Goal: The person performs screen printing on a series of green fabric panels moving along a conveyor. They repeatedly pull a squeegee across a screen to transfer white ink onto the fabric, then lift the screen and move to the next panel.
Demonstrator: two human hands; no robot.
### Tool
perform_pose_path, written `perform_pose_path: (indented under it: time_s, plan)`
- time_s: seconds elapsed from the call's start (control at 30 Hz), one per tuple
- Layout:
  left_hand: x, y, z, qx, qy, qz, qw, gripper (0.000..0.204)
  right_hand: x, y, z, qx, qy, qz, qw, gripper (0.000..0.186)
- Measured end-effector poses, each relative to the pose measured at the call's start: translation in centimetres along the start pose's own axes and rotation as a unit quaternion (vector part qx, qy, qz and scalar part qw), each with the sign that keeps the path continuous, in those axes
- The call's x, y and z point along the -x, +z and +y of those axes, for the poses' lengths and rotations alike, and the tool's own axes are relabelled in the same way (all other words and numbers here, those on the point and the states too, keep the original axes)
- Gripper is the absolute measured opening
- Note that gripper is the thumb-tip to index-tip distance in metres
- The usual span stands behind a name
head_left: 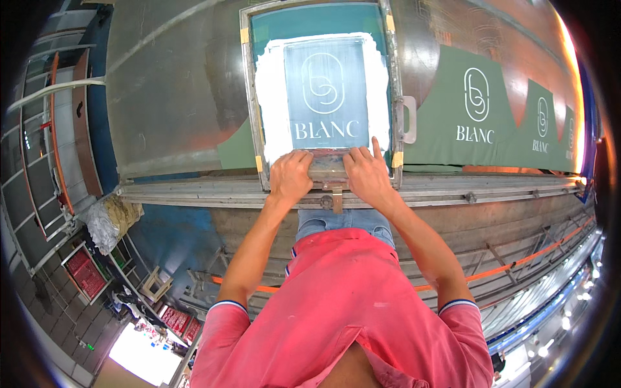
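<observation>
A screen-printing frame (247,97) lies on the long table in front of me. White ink (272,77) is spread over its mesh around a bluish rectangle with a line emblem and lettering. At the frame's near end, both hands grip a squeegee (328,167) set crosswise. My left hand (291,174) is closed around its left end, knuckles up. On the other end, my right hand (367,173) is closed too, with one finger pointing forward along the inked mesh. The squeegee's lower edge and my thumbs are largely hidden.
Green fabric pieces (453,116) with white emblems lie to the right of the frame. A pale handle (409,119) sticks out from the frame's right side. Along the table's near edge runs a metal rail (479,194). Crumpled plastic (107,223) sits at the left.
</observation>
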State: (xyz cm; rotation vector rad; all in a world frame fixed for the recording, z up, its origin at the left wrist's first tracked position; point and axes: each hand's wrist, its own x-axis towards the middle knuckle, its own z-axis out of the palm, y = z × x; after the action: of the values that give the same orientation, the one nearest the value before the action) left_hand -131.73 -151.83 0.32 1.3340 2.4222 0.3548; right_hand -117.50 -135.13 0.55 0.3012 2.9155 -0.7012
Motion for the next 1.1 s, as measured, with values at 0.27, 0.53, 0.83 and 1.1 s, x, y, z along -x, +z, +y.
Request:
perform_pose_path:
  time_s: [0.27, 0.53, 0.83, 1.1]
  plan:
    - [0.6, 1.5, 1.7, 0.005, 0.064, 0.077, 0.995, 0.038, -2.5, -2.1, 9.8, -0.085, 0.268, 0.313, 0.907, 0.048]
    - [-8.4, -3.5, -0.5, -0.016, -0.021, -0.101, 0.995, 0.026, -2.7, 1.1, 14.4, -0.308, 0.381, 0.252, 0.835, 0.038]
    - [-25.9, -6.2, -5.9, -0.022, 0.031, 0.079, 0.996, 0.021, -2.2, -2.5, 11.4, -0.438, 0.410, 0.251, 0.759, 0.023]
    - [-8.6, -0.7, -2.0, 0.058, 0.046, 0.081, 0.994, 0.027, -2.8, -4.3, 10.8, -0.413, 0.421, 0.235, 0.773, 0.028]
